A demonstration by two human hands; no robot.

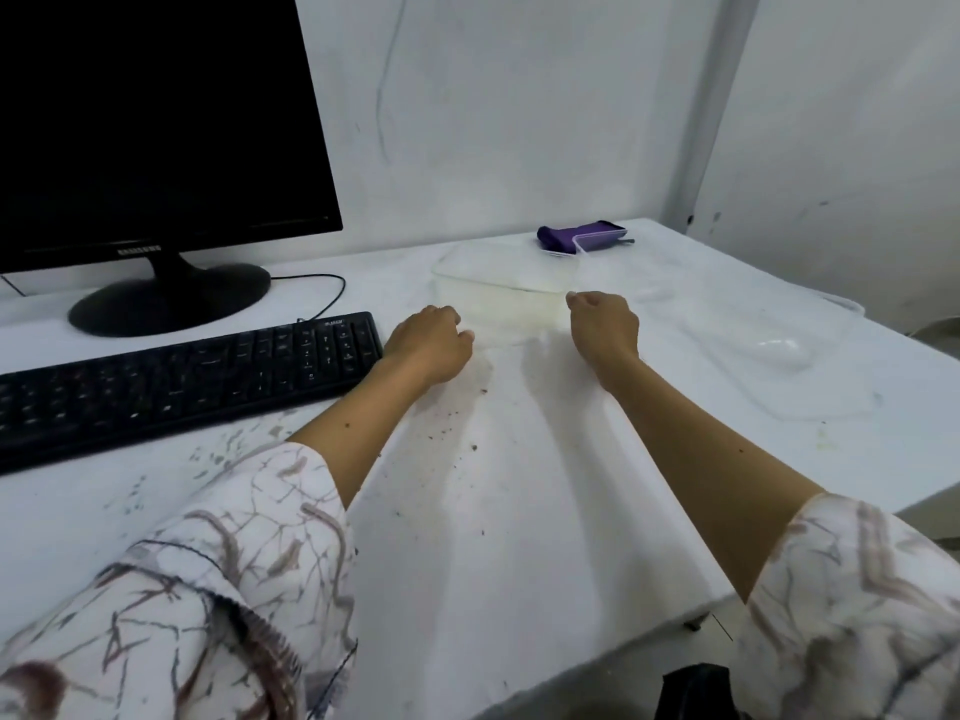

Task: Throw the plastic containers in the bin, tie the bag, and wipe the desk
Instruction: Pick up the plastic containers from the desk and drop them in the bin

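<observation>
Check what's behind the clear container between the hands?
Behind the clear container a purple cloth lies on the desk, a second clear tub's corner overlapping it. The part behind that corner shows only blurred; contact between cloth and container can't be told.

On the white bench (519, 511), the black keyboard (182, 376) lies left, before the black monitor (150, 116). The clear plastic container (498, 283) sits in the middle, a clear plastic lid (779, 356) to its right, the purple cloth (576, 236) behind it.

black samsung monitor (150, 111) sits back left, screen dark, black keyboard (176, 381) right in front of its stand. thin black cable (332, 293) loops behind the keyboard.
</observation>
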